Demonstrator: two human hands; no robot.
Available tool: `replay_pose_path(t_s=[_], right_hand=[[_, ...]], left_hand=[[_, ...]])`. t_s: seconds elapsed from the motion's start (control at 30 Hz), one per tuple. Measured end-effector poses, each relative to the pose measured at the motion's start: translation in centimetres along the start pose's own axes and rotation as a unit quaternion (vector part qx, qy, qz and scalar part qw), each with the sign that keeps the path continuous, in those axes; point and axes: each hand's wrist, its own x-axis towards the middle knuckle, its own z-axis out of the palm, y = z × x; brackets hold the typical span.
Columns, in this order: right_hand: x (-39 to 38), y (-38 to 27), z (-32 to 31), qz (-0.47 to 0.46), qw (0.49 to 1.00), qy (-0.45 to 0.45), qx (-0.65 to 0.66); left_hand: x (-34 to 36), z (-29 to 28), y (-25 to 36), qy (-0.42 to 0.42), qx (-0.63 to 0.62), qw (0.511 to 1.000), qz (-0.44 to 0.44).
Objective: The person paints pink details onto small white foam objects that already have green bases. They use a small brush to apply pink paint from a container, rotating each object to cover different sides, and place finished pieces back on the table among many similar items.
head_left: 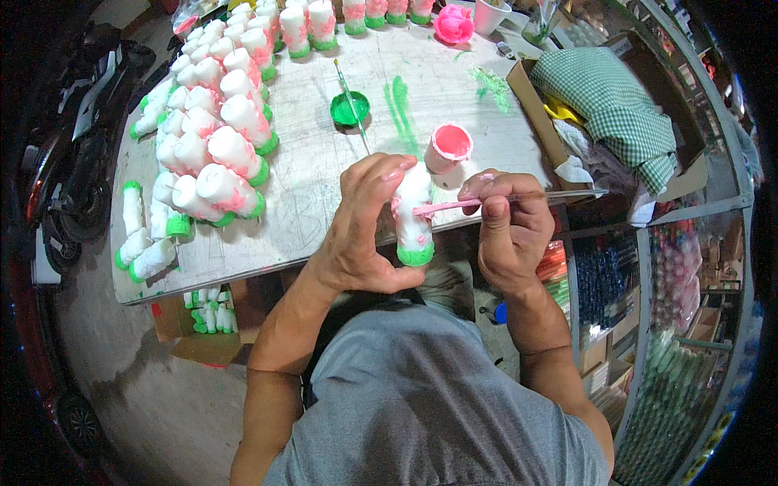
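My left hand (361, 235) grips a white candle (415, 227) with a green bottom and pink raised decoration, thumb at its lower end and fingers at its top. In my right hand (510, 231), a paintbrush (446, 206) is pinched, its pink-coated tip touching the candle's middle. Just beyond sits a small cup of pink paint (445, 159). A shallow green paint container (348, 111) has a thin brush (343, 81) lying across it, farther back on the worktable (304, 178).
Many white, pink and green candles (235, 117) crowd the table's left and back. A pink object (454, 24) sits at the back. A cardboard box with checked cloth (600, 105) is at right, above shelves (673, 292). An open box of candles (207, 324) is below.
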Motion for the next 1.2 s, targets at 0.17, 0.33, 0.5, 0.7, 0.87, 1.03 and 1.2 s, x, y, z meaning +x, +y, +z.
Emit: replay_pose_path(t_s=[0.17,0.33,0.5,0.7,0.87,1.03,1.2], right_hand=[[-0.1,-0.1,-0.6,0.017,0.999,-0.024,-0.022],[-0.2,-0.4,-1.1,0.008,1.0,-0.024,0.006],[0.2,-0.1,-0.4,0.0,1.0,-0.023,0.002],[-0.2,0.2,-1.1,0.038,0.999,-0.024,-0.001],[0.0,0.2,-0.5,0.036,0.999,-0.008,0.026],[-0.1,0.2,-1.5,0.052,0.998,-0.038,-0.023],[0.0,0.0,-0.8,0.044,0.999,-0.006,0.017]], left_hand=[[0.0,-0.1,0.2,0.002,-0.004,1.0,-0.008],[0.2,-0.1,0.4,0.001,0.003,1.0,-0.009],[0.2,0.0,0.4,0.002,0.002,1.0,-0.01],[0.2,-0.1,0.2,-0.006,0.01,1.0,0.0],[0.4,-0.1,0.4,0.0,0.009,1.0,-0.006],[0.2,0.0,0.3,0.01,0.006,1.0,-0.006],[0.3,0.1,0.3,0.01,-0.001,1.0,0.003]])
